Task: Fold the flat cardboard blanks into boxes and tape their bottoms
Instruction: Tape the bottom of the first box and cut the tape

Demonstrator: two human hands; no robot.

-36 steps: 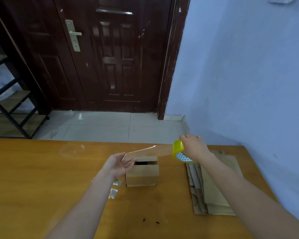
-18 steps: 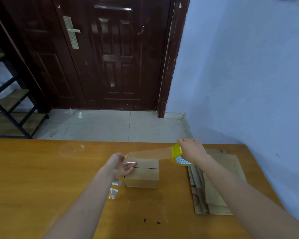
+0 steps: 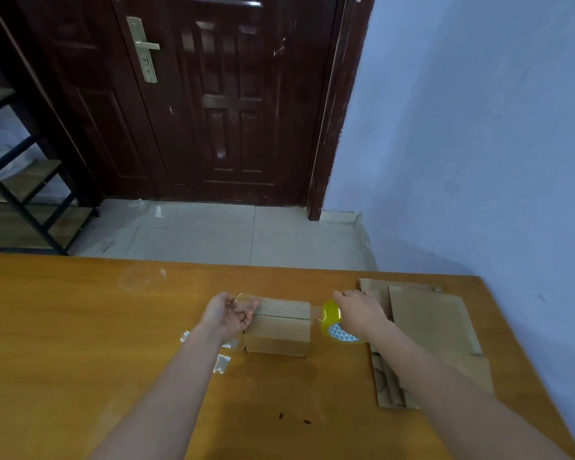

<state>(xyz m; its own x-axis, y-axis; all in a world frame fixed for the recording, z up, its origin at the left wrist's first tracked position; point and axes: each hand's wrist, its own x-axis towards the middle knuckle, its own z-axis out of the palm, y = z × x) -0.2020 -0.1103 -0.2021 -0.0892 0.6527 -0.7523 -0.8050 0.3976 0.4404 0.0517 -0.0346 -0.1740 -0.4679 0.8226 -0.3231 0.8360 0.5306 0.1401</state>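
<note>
Spanning box (image 3: 278, 323), tape between left hand (image 3: 228, 315), right hand (image 3: 362, 313)

tape roll (image 3: 332, 318): yellow, white-blue triangle core | box (image 3: 279, 330): brown | table (image 3: 80, 343): orange wood

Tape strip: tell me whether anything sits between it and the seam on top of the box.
Nothing visible does. The tape strip runs from the left hand across the box top to the tape roll in the right hand. The seam lies bare just nearer than it.
</note>
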